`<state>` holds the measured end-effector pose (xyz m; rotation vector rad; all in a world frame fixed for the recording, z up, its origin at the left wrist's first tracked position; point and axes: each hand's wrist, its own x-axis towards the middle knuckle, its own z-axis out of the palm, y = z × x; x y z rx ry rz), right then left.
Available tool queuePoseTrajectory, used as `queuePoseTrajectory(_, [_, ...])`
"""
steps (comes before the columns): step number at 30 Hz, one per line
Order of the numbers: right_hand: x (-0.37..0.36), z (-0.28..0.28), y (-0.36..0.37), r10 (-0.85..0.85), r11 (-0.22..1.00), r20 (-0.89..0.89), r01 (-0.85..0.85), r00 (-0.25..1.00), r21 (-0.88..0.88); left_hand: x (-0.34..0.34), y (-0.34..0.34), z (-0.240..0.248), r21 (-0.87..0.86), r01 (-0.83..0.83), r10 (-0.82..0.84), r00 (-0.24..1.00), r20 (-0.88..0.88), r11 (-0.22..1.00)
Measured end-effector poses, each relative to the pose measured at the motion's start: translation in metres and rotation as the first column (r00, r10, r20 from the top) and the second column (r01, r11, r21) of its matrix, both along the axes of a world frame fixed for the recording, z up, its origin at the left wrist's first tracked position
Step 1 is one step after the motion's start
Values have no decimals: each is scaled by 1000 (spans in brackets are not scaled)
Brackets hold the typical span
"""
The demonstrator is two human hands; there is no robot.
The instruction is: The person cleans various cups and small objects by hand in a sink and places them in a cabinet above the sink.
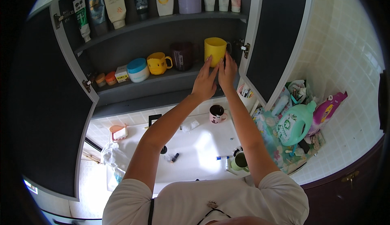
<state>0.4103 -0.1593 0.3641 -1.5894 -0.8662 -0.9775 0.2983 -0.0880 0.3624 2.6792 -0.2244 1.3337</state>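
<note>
A yellow mug (215, 48) is at the right end of the lower cabinet shelf, upright, its handle toward the right. My left hand (204, 82) touches its lower front with outstretched, spread fingers. My right hand (228, 71) closes on its right side near the handle, thumb in front; some fingertips are partly hidden. Left of it on the same shelf stand a dark brown cup (182, 57), a yellow duck-face mug (158, 63) and a white jar with a blue lid (138, 70).
The upper shelf (162, 21) carries several tubes and bottles. Cabinet doors hang open on the left (53, 103) and right (280, 34). Below are a white sink (195, 144), a pink mug (217, 114) and a green cup (239, 162). A green detergent jug (293, 123) stands at right.
</note>
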Motion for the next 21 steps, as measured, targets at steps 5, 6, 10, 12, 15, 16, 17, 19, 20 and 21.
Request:
queuePoseTrajectory(5, [0, -1, -6, -19, 995, 60, 25, 998, -101, -10, -8, -2, -71, -11, 9, 1000, -19, 997])
queuePoseTrajectory(6, [0, -2, -6, -18, 994, 58, 24, 998, -105, -10, -7, -4, -95, -14, 13, 1000, -12, 995])
queuePoseTrajectory(10, [5, -6, -11, 17, 996, 77, -11, 997, -88, -9, -7, -1, -118, 31, -26, 999, 42, 993])
queuePoseTrajectory(12, [0, -10, -15, 19, 996, 90, -11, 996, -88, -11, -9, -2, -91, -8, 16, 996, 84, 996])
queuePoseTrajectory(15, [-22, -13, -19, 46, 996, 130, -35, 990, -87, -15, -9, -5, -125, -30, 36, 998, 53, 992])
queuePoseTrajectory(16, [-26, -17, -23, 77, 995, 111, -69, 991, -72, -16, -12, -6, -134, -19, 27, 998, 54, 991])
queuePoseTrajectory(17, [-29, -20, -26, 108, 993, 90, -104, 990, -57, -18, -15, -8, -125, -49, 54, 998, 34, 991])
queuePoseTrajectory(19, [-39, -25, -31, 136, 990, 48, -135, 990, -37, -25, -19, -15, -132, -74, 75, 997, 4, 989])
queuePoseTrajectory(20, [-42, -32, -32, 133, 990, 27, -132, 991, -39, -29, -19, -17, -102, -82, 80, 997, -22, 991])
queuePoseTrajectory(21, [-47, -39, -35, 130, 991, 4, -129, 992, -42, -32, -20, -22, -74, -89, 85, 995, -49, 993])
